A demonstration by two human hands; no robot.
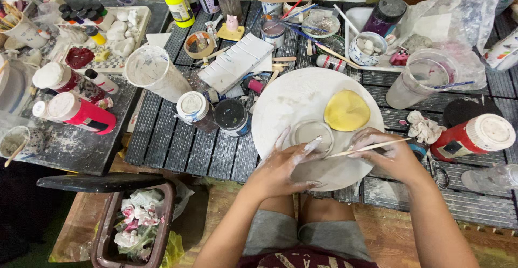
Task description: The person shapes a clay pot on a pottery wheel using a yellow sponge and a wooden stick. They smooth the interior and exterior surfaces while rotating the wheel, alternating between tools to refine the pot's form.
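You sit at a dark slatted counter (178, 144), dusted white with plaster. Beneath it you see a wooden plank floor (388, 235). To your left stands a brown waste bin (105, 230) stuffed with crumpled paper. Light falls evenly from above.
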